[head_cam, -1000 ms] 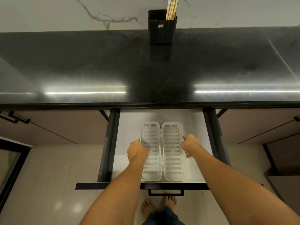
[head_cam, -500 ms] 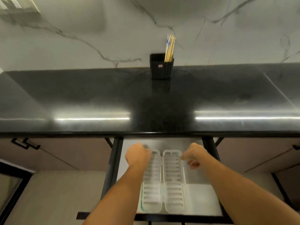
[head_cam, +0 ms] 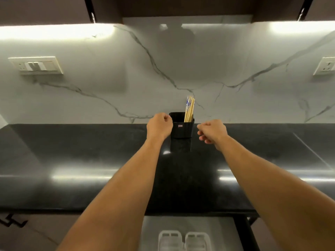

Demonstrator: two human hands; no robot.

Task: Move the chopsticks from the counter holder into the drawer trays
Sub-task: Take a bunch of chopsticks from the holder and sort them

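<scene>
Risen from the drawer trays point(head_cam: 170, 240), left hand point(head_cam: 159, 126) and right hand point(head_cam: 213, 130) flank the back-edge chopstick holder point(head_cam: 182, 129), fingers point(head_cam: 204, 138) curled on nothing.

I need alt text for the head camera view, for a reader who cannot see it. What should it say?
A person's left hand and right hand, fingers curled and holding nothing, reach across a black counter to either side of a black holder with chopsticks by the marble wall. Below, two white trays lie in an open drawer.
</scene>
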